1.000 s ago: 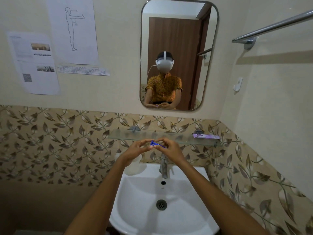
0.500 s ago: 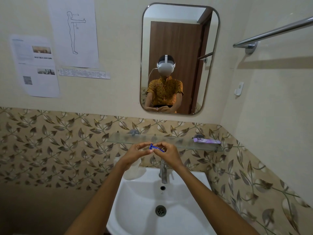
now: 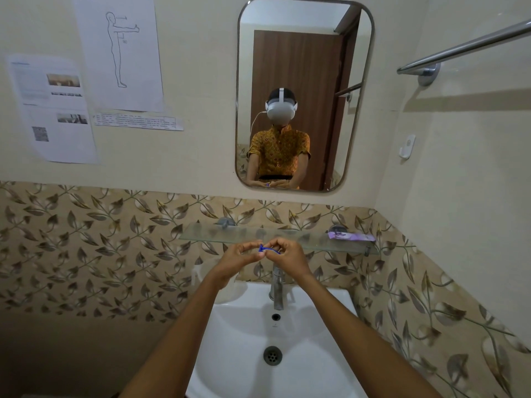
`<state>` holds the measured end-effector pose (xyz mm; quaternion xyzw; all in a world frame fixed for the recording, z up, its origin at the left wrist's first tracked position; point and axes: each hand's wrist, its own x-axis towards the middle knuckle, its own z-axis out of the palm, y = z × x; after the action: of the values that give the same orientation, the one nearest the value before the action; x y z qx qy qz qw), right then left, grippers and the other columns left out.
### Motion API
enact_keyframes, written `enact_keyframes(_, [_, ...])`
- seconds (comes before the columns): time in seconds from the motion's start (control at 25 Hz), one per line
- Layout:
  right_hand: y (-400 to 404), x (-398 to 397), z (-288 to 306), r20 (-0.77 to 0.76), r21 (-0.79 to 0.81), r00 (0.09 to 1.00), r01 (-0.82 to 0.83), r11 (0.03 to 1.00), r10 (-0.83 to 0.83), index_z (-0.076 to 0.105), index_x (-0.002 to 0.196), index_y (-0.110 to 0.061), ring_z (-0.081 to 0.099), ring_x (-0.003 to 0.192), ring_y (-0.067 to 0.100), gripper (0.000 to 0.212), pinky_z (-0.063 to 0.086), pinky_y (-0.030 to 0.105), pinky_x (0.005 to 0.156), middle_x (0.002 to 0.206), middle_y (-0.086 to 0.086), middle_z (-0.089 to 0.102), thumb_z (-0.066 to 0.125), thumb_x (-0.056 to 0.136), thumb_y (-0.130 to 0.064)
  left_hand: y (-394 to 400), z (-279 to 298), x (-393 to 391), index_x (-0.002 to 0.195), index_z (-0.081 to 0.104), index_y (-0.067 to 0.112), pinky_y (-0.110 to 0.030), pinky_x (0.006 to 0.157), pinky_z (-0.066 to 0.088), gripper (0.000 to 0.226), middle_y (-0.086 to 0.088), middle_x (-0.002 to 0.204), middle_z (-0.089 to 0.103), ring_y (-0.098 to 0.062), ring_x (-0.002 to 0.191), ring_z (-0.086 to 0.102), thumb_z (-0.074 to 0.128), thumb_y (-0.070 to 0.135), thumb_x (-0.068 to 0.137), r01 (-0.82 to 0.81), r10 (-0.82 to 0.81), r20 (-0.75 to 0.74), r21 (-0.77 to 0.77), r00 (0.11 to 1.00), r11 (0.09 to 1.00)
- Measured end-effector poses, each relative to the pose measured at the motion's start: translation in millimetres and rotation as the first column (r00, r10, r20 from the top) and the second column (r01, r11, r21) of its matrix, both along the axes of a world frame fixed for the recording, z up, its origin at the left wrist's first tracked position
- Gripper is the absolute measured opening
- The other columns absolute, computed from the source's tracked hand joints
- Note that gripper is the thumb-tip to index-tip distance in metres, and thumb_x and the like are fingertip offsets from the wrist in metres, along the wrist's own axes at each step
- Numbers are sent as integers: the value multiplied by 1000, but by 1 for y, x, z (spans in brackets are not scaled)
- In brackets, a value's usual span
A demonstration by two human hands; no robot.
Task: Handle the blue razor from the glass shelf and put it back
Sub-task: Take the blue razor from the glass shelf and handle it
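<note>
The blue razor is held between both hands, above the tap and just in front of the glass shelf. My left hand pinches the head end with its fingertips. My right hand grips the handle, most of which is hidden in its fingers. The razor lies roughly level, head to the left. The shelf is fixed to the leaf-patterned tile wall behind my hands.
A purple sachet lies at the shelf's right end. Below are a chrome tap and a white sink. A mirror hangs above, a towel rail at upper right, paper sheets on the left wall.
Both hands hold the razor in nearly the same spot; the fingertips have drawn slightly closer together. The view has tilted a little.
</note>
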<state>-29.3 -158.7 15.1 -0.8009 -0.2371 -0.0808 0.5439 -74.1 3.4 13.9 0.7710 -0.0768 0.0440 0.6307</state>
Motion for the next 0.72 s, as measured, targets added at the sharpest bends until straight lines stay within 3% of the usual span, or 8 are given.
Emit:
enact_keyframes(0.24, [5, 3, -2, -37, -14, 996, 80, 997, -81, 63, 67, -31, 47, 44, -5, 13, 38, 18, 48, 54, -12, 55, 76, 69, -29, 0, 0, 5, 123, 58, 15, -16, 84, 43, 40, -4, 120, 65, -11, 113, 57, 64, 21, 84, 41, -41, 16, -5, 999, 999])
enact_keyframes(0.4, [6, 3, -5, -46, 85, 999, 23, 996, -20, 65, 77, -25, 49, 52, 2, 7, 41, 21, 52, 62, -8, 57, 70, 77, -20, 6, 2, 11, 120, 60, 12, -23, 93, 42, 36, -8, 119, 66, -14, 113, 57, 63, 17, 85, 107, -107, -12, -39, 994, 994])
enact_keyframes(0.56, [1, 7, -6, -184, 191, 978, -63, 979, 99, 68, 88, -10, 53, 69, 18, 6, 44, 23, 60, 74, 6, 61, 67, 83, -14, 14, 3, 15, 114, 64, 21, -28, 97, 39, 31, -3, 115, 67, -13, 111, 57, 65, 19, 83, 83, -84, -39, -45, 996, 996])
enact_keyframes(0.72, [-10, 15, -9, -183, 176, 981, -28, 984, 61, 70, 92, -14, 63, 71, 8, 10, 50, 14, 61, 82, 3, 68, 69, 83, -18, 20, 0, 20, 111, 62, 27, -29, 91, 43, 33, -5, 115, 65, -20, 114, 57, 70, 26, 79, -5, 9, -58, 71, 998, 997])
